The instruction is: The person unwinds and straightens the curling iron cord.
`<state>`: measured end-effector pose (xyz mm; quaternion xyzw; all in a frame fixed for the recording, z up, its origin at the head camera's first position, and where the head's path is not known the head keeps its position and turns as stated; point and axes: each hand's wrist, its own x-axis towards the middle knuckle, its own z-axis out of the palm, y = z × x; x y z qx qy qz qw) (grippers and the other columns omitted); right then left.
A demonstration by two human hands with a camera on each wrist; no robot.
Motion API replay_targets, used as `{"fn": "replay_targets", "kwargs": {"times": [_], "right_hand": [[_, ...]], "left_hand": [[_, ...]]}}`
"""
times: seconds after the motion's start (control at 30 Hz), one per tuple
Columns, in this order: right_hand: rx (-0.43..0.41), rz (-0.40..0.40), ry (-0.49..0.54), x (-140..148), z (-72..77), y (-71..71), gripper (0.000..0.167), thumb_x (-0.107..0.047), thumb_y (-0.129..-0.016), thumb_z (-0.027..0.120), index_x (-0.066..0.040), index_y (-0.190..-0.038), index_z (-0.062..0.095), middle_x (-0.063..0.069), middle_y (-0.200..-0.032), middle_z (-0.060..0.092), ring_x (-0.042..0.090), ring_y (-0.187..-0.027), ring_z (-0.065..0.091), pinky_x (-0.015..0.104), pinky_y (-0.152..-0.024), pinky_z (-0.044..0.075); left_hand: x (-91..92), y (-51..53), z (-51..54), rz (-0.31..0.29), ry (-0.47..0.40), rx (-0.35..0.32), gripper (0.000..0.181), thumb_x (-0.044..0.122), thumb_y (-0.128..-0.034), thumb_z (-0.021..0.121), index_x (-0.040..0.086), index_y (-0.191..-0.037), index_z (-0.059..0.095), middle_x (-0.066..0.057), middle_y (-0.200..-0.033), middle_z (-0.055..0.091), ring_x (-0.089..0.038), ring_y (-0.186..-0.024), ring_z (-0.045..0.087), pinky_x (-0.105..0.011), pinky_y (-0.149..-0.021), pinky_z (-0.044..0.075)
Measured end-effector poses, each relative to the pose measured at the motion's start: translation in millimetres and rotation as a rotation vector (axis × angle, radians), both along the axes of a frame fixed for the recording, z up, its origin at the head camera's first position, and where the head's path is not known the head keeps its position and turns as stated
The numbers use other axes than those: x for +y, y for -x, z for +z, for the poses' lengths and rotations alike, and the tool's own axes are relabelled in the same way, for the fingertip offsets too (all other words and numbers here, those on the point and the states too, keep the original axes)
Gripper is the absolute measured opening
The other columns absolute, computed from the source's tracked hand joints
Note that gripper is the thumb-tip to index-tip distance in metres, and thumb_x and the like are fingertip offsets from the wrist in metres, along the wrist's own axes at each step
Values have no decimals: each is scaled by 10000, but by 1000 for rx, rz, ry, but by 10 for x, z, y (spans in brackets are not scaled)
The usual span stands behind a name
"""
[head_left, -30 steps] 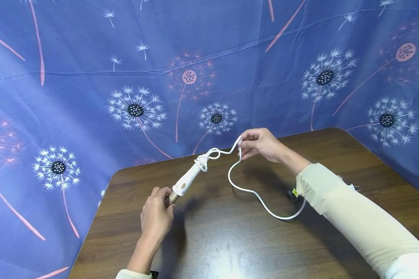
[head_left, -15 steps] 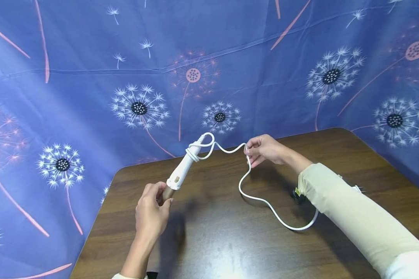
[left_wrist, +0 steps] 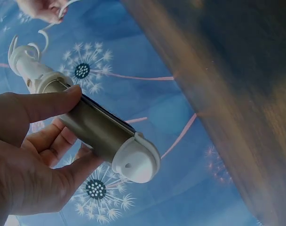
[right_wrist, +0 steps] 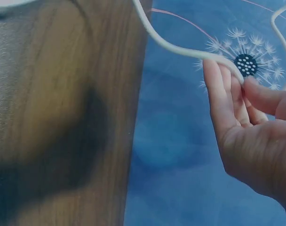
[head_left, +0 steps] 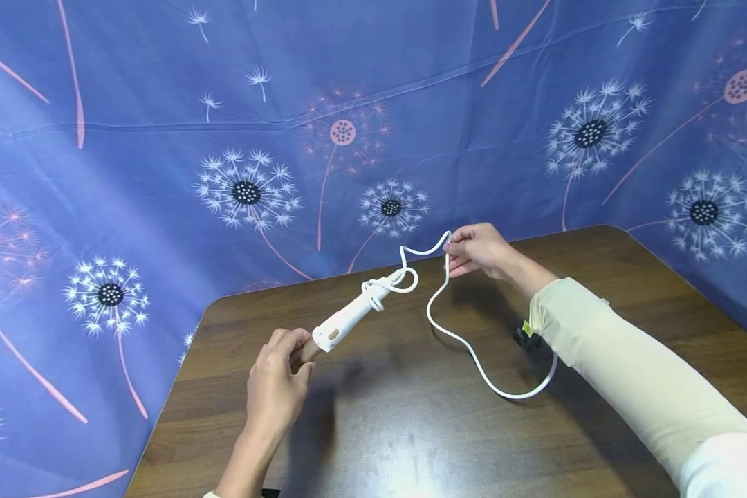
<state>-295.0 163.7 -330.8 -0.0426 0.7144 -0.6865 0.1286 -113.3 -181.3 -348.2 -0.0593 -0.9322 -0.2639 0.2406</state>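
Observation:
My left hand (head_left: 278,380) grips a curling iron (head_left: 351,318) by its bronze barrel, holding it tilted above the table. The left wrist view shows the thick barrel (left_wrist: 93,127) between thumb and fingers, with a white end cap (left_wrist: 139,162). The white handle points away to the upper right, and a loose loop of the white cord (head_left: 404,285) goes round its end. My right hand (head_left: 482,250) pinches that cord between thumb and fingers, right of the handle. From there the cord (right_wrist: 180,49) hangs to the table and curves under my right forearm.
A wooden table (head_left: 398,415) lies beneath both hands. Behind it hangs a blue cloth (head_left: 411,104) printed with dandelions. A small black object (head_left: 526,337) with a yellow patch shows beside my right sleeve, partly hidden.
The handle rose and one loop widened and came looser round it; since half a second ago it has dipped back to the right. My right hand has shifted slightly right and up, still pinching the cord.

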Motion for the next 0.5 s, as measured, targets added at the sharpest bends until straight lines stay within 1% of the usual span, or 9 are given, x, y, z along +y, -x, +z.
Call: {"fn": "replay_targets", "kwargs": {"times": [0.1, 0.2, 0.3, 0.37, 0.5], "right_hand": [[19, -50, 32, 22, 47, -1, 89, 39, -945, 518, 108, -1001, 512, 125, -727, 600, 215, -629, 675, 426, -715, 568], [44, -92, 80, 43, 86, -11, 24, 58, -944, 507, 76, -947, 521, 115, -697, 608, 210, -621, 680, 427, -711, 566], [84, -135, 140, 73, 100, -23, 63, 85, -936, 496, 44, -893, 518, 87, -683, 631, 195, -610, 679, 428, -704, 566], [117, -164, 176, 98, 94, -36, 72, 104, -929, 492, 47, -893, 517, 69, -688, 632, 186, -608, 675, 427, -698, 567], [175, -203, 237, 152, 90, -58, 113, 123, -921, 492, 38, -871, 545, 69, -696, 630, 188, -611, 676, 421, -680, 570]], "left_hand": [[11, -9, -42, -6, 37, -7, 491, -127, -607, 817, 150, -990, 688, 47, -958, 637, -191, -811, 583, -400, -611, 489], [1, -15, -76, 6, 84, -8, 488, -121, -621, 808, 153, -1006, 687, 48, -965, 634, -209, -820, 585, -400, -562, 485], [-31, -3, -117, 18, 126, -7, 485, -124, -629, 798, 129, -1027, 685, 25, -971, 634, -238, -830, 589, -408, -525, 480], [-62, 16, -154, 30, 146, -10, 476, -128, -636, 787, 116, -1032, 681, 10, -969, 630, -253, -829, 590, -414, -511, 478], [-134, 57, -202, 70, 138, -40, 461, -133, -644, 762, 101, -1032, 676, -18, -968, 623, -279, -838, 596, -445, -507, 472]]}}
